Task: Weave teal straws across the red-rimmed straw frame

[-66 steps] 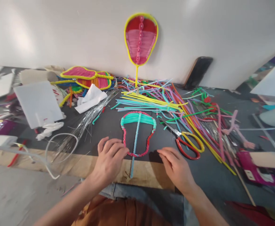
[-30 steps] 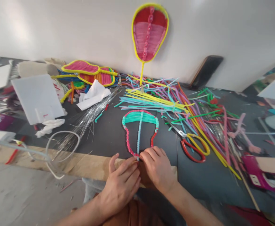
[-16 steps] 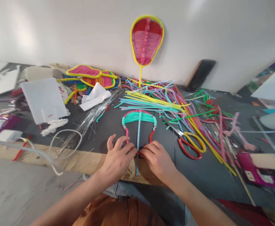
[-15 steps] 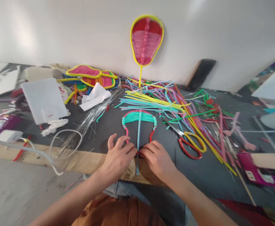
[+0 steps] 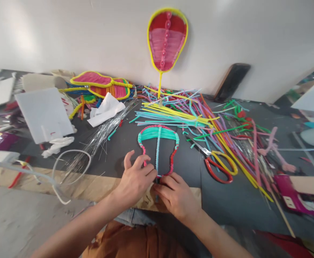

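Observation:
A fan-shaped pipe-cleaner frame lies on the dark table. Its outline is wound in pink, red and teal, and a teal band fills the top. A twisted light-blue pipe-cleaner stem runs down its middle. My left hand pinches the frame's bottom edge beside the stem, with its other fingers raised. Just below that edge, my right hand has its fingers closed around the stem, whose lower end is mostly hidden. Red-and-yellow-handled scissors lie partly open to the right.
Loose pipe cleaners spread behind the frame. A finished pink-and-red fan stands against the white wall, and a phone leans there. To the left are thin wires, crumpled paper, a white card and a looped cable.
My right hand has moved down from the frame's lower right edge to the stem below it, uncovering the red curve. My left hand keeps its pinch. The view has shifted slightly.

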Motion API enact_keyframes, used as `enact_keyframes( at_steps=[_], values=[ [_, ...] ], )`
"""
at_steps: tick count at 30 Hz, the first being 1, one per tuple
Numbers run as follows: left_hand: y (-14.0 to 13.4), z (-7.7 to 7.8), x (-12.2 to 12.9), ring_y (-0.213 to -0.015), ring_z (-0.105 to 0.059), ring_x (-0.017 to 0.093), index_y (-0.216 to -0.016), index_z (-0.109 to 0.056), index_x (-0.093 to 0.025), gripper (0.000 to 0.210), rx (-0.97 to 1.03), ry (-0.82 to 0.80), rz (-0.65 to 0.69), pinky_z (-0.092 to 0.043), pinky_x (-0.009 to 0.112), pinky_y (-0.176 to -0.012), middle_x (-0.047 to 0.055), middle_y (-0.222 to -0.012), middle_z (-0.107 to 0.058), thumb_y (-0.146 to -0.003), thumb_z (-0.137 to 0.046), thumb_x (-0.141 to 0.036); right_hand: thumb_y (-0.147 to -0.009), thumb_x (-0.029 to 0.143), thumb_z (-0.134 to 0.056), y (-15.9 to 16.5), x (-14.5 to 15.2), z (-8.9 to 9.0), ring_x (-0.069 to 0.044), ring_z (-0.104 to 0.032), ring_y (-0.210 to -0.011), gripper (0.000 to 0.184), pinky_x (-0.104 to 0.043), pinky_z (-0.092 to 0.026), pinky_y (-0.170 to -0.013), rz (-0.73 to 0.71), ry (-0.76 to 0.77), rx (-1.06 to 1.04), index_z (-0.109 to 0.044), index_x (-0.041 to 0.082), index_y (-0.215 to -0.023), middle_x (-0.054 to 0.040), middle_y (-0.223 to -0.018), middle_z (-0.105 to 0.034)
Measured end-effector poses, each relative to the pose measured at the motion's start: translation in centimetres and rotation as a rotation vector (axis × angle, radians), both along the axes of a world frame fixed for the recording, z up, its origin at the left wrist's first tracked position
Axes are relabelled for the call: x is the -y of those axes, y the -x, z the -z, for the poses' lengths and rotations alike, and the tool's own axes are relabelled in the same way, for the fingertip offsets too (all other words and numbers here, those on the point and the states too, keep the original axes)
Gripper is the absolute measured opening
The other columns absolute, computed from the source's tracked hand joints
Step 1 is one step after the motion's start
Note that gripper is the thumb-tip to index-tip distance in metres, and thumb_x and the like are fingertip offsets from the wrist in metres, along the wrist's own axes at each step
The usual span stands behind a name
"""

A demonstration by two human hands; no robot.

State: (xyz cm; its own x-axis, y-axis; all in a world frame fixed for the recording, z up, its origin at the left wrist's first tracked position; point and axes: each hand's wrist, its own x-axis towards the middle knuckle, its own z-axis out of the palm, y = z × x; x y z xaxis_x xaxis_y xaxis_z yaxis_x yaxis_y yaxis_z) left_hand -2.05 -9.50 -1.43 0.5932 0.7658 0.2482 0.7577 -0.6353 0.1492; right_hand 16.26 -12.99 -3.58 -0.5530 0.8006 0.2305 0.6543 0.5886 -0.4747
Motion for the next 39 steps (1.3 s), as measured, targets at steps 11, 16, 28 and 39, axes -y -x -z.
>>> enact_keyframes(
  at_steps=[11,16,28,39],
  values=[
    [0.2,0.0,-0.1,-0.114,-0.046,0.024,-0.081,-0.061,-0.023,0.014,0.028,0.021,-0.015,-0.005,0.058,-0.106,-0.002,-0.073,-0.063,-0.085,-0.053,-0.013,-0.091,0.018,-0.049,-0.7,-0.4,-0.2,-0.017,-0.054,-0.083,0.018,-0.03,-0.047,-0.078,0.044,0.006,-0.17,-0.063,0.02,-0.102,-0.0049,-0.088,-0.063],
    [0.2,0.1,0.0,-0.115,-0.046,0.024,-0.083,-0.061,-0.022,0.011,0.011,0.006,-0.015,-0.006,0.059,-0.106,-0.001,-0.076,-0.063,-0.087,-0.052,-0.016,-0.088,0.016,-0.053,-1.3,-1.7,-0.7,-0.02,-0.051,-0.088,0.017,-0.034,-0.042,-0.078,0.092,-0.075,0.024,-0.064,0.019,-0.101,-0.006,-0.092,-0.064],
    [-0.4,0.6,-0.1,-0.103,-0.049,0.02,-0.073,-0.054,-0.019,0.016,-0.06,-0.052,0.0,-0.005,0.057,-0.107,0.0,-0.071,-0.058,-0.086,-0.048,-0.012,-0.082,0.007,-0.052,-0.4,-3.1,-0.5,-0.018,-0.045,-0.081,0.015,-0.032,-0.035,-0.072,0.006,-0.055,0.094,-0.06,0.018,-0.077,-0.0032,-0.08,-0.063],
    [0.4,-0.3,-0.3,-0.116,-0.044,0.022,-0.083,-0.059,-0.022,0.011,-0.013,0.024,0.015,0.0,0.058,-0.108,-0.001,-0.077,-0.063,-0.087,-0.051,-0.016,-0.083,0.011,-0.057,-0.6,-2.9,-0.2,-0.02,-0.048,-0.085,0.01,-0.034,-0.04,-0.077,0.027,-0.04,0.038,-0.063,0.016,-0.089,-0.0047,-0.086,-0.063]
  ],
)
